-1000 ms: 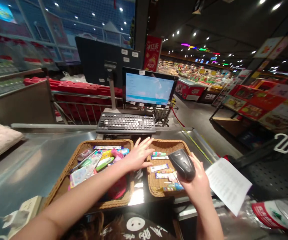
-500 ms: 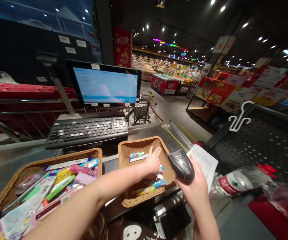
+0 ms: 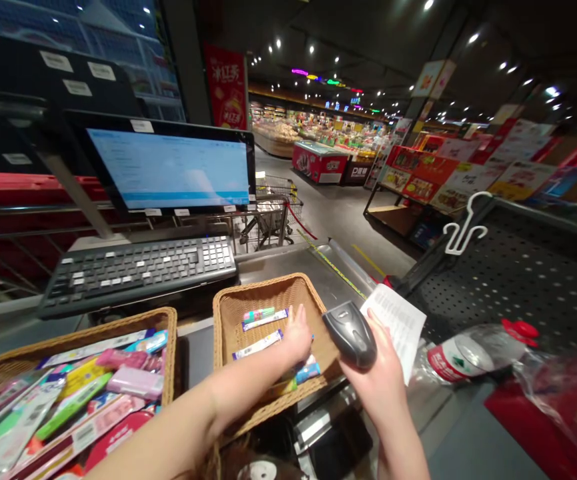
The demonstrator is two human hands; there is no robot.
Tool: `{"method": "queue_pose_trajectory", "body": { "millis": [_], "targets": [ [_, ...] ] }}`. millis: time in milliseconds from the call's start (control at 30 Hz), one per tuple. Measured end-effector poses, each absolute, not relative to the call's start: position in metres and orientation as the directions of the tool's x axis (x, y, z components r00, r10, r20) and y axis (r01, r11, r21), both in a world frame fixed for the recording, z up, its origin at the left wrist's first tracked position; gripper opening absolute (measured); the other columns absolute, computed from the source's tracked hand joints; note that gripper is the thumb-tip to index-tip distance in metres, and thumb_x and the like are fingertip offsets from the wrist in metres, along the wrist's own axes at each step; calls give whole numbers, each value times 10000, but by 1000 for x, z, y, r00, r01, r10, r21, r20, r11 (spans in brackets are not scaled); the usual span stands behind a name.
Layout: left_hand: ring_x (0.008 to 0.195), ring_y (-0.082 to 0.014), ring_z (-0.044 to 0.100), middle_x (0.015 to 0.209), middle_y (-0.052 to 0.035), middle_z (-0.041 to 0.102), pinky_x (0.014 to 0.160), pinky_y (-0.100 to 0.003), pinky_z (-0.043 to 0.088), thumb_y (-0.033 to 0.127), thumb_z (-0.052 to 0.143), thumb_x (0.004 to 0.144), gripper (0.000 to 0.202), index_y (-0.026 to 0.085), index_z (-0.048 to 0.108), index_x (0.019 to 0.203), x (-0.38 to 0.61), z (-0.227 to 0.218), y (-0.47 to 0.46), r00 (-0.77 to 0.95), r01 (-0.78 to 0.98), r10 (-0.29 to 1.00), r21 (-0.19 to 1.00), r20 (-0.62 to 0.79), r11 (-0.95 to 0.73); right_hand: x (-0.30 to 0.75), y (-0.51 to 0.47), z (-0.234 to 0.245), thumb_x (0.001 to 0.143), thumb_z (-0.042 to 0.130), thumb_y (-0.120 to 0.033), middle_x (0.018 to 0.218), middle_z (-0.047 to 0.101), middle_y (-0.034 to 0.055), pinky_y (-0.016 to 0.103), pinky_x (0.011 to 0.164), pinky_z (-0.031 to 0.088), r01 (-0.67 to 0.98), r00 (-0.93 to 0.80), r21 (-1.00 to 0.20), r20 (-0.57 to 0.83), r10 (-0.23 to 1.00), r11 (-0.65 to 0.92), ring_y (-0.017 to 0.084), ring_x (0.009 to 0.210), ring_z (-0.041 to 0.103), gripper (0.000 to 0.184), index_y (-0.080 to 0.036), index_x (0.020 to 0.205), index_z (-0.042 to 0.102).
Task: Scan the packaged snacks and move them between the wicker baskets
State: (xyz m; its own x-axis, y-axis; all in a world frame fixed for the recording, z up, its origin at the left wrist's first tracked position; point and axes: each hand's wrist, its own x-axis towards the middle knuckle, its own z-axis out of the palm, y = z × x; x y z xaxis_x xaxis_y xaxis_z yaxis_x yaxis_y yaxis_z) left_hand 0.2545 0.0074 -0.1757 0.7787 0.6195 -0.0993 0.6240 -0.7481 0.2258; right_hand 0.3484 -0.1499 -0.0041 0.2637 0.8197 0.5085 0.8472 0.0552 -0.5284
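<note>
My right hand [image 3: 375, 373] has its fingers wrapped around a dark handheld scanner [image 3: 351, 335], held up by the right rim of a small wicker basket [image 3: 273, 293]. My left hand [image 3: 297, 339] reaches into that basket, fingers stretched forward and slightly apart; its underside is hidden, so I cannot tell whether it grips anything. Inside, just left of it, lie two slim packets, one nearer me [image 3: 258, 344] and one farther off [image 3: 265, 319]. A fuller basket [image 3: 171, 347] stands to the left on the metal table [image 3: 268, 263], below a keyboard [image 3: 143, 267] and a lit screen [image 3: 173, 167]. I judge this step as reaching in among the goods; picking one up calls for closing my left fingers on it.
</note>
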Motion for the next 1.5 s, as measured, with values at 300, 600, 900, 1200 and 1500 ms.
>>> {"method": "queue_pose_trajectory", "body": {
  "millis": [300, 600, 900, 1200, 1500],
  "targets": [
    [1396, -377, 401, 1481, -227, 459, 1128, -578, 326, 390, 627, 844, 397, 117, 719, 1118, 227, -168, 42, 620, 781, 758, 258, -203, -569, 346, -147, -5, 775, 687, -278, 1333, 577, 132, 627, 1159, 298, 839, 250, -539, 503, 828, 75, 373, 1390, 411, 492, -200, 1244, 560],
    [1131, -249, 596, 1248, -87, 605, 972, -457, 518, 390, 612, 937, 350, 152, 611, 1194, 219, -158, 54, 569, 819, 809, 199, -150, -539, 342, -143, -5, 797, 646, -271, 1297, 598, 138, 653, 1171, 246, 859, 220, -506, 514, 829, 85, 373, 1392, 415, 473, -194, 1253, 547],
    [1187, -307, 557, 1184, -136, 639, 1082, -512, 403, 255, 788, 742, 348, 115, 678, 1041, 204, -150, 63, 621, 781, 770, 192, -145, -594, 340, -137, -7, 769, 644, -239, 1286, 602, 148, 633, 1157, 297, 868, 194, -484, 534, 823, 109, 369, 1397, 412, 486, -180, 1242, 548],
    [1270, -279, 515, 1269, -119, 639, 1158, -476, 313, 168, 547, 807, 185, 163, 724, 860, 161, -82, 63, 606, 702, 788, 394, 106, -593, 328, -127, -2, 786, 620, -237, 1300, 585, 155, 630, 1131, 341, 878, 125, -443, 578, 806, 181, 360, 1396, 410, 463, -181, 1239, 542],
    [1421, -304, 361, 1364, -65, 583, 1195, -632, 124, 262, 487, 904, 244, 190, 665, 753, 67, 16, 27, 329, 577, 801, 566, 500, -590, 293, -122, 17, 795, 585, -216, 1348, 562, 133, 642, 1166, 263, 865, 39, -418, 607, 793, 277, 353, 1432, 363, 522, -197, 1310, 501]
  ]
}}
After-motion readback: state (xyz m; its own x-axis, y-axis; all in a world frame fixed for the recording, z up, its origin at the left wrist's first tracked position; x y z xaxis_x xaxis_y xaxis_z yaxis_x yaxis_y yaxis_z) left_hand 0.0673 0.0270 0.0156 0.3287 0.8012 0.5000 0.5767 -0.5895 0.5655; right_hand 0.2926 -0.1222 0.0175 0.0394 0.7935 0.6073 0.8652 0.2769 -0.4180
